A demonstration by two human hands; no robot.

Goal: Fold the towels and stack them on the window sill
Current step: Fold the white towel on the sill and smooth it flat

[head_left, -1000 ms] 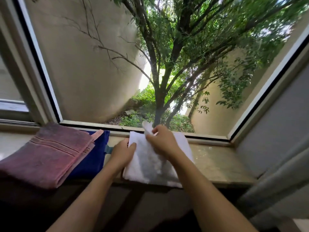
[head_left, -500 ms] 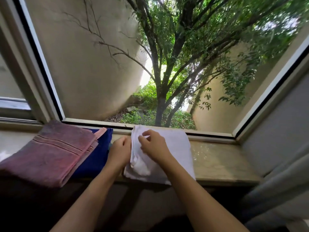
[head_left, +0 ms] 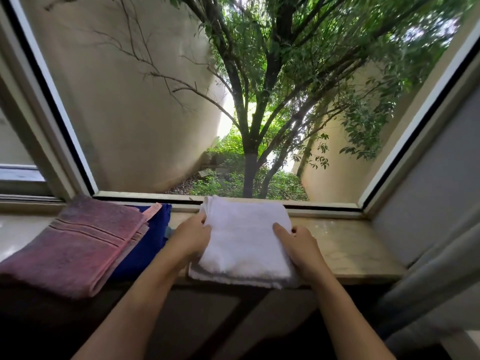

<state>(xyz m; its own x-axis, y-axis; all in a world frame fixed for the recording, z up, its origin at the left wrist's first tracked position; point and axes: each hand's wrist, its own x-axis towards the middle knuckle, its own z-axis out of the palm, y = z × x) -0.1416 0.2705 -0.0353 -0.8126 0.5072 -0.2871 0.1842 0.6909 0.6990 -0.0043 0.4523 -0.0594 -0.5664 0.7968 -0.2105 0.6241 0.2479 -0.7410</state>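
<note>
Lying folded on the window sill (head_left: pixel 350 245), the white towel (head_left: pixel 244 245) overhangs the front edge, with the left hand (head_left: pixel 191 237) at its left side and the right hand (head_left: pixel 302 245) on its right side. Fingers of both hands curl against the cloth, their tips partly hidden, so a true pinch cannot be told. Left of it, the pink towel (head_left: pixel 75 245) covers most of the blue towel (head_left: pixel 148 245).

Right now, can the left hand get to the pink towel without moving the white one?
Probably yes. The left hand sits at the white towel's left edge, and the pink towel lies further left atop the blue towel, uncovered, with nothing between.
</note>
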